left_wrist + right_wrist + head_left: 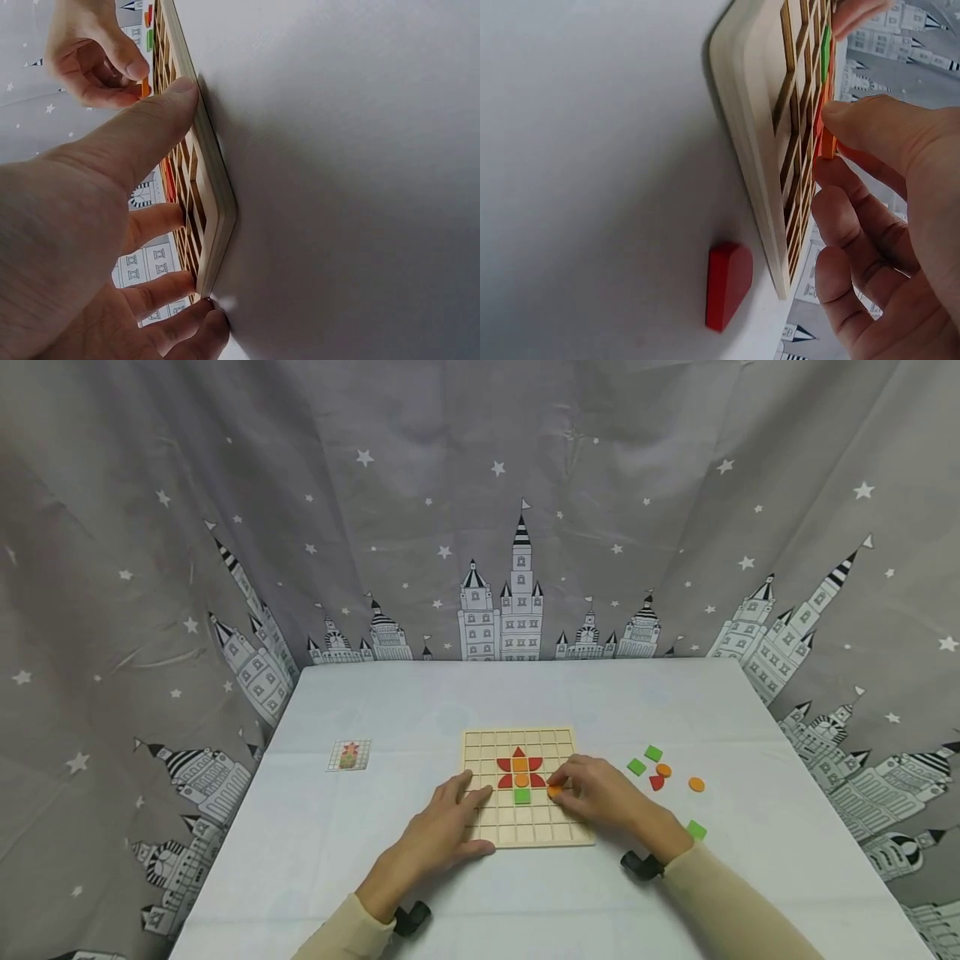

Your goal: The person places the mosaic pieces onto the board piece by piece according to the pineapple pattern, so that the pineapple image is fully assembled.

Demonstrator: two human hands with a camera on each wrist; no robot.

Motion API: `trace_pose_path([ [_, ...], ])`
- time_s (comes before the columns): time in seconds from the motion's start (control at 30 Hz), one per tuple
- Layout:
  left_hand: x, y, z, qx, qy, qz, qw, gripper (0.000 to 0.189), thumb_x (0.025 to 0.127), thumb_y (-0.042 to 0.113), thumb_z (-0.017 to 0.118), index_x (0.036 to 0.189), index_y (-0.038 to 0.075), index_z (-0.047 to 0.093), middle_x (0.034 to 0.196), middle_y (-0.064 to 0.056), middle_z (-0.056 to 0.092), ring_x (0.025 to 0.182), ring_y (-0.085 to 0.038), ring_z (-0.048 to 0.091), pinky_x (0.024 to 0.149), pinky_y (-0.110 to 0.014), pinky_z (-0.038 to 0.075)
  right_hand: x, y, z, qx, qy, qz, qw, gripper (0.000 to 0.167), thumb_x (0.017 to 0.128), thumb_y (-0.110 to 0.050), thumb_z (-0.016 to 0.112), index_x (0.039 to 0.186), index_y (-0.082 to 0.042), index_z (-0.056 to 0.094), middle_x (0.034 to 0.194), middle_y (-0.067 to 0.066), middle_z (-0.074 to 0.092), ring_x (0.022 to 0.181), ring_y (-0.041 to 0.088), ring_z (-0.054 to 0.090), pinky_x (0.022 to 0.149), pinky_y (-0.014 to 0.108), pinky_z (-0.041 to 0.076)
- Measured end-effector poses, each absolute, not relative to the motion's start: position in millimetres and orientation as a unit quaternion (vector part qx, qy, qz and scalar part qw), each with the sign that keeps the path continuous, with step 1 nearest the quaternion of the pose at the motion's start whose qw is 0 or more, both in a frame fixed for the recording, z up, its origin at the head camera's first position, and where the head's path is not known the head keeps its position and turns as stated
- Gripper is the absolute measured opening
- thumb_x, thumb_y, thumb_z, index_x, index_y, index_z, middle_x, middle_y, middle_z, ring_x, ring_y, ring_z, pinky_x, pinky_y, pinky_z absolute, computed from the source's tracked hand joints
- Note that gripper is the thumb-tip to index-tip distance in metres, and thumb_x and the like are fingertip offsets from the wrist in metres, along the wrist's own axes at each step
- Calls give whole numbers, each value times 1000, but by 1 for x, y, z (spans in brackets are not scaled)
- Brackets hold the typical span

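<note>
A wooden grid board (532,835) lies on the white table. Near its middle are red pieces (536,765), an orange square (520,764), an orange round piece (522,780) and a green square (522,796). My left hand (442,827) rests on the board's left side with fingers spread and thumb on the near edge. Over the right part of the grid, my right hand (600,793) pinches an orange disc (829,142) between thumb and fingertips. The right wrist view shows that disc held just above or against the grid; contact is unclear.
Right of the board lie loose green squares (654,752), orange discs (697,784) and a red piece (657,783). A small printed pattern card (349,755) lies at the left. Behind the table hangs a grey castle-print curtain (420,527).
</note>
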State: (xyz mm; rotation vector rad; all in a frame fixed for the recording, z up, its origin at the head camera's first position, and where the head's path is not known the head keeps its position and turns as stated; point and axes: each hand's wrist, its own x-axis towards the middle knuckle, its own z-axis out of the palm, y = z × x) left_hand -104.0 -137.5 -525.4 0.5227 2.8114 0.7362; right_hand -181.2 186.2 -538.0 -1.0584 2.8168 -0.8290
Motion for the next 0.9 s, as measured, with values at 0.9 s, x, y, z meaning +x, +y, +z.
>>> trace_pose_path([
  [0.9,-105,-140,-526,190,947,240,94,88,96,43,98,169,11,60,182,-30,39,166,-54,44,101,-75,64,-178,169,-541,-372,890,-262,13,7,102,-15,93,108,-17,91,106,-4,80,91,9,68,81,24,59],
])
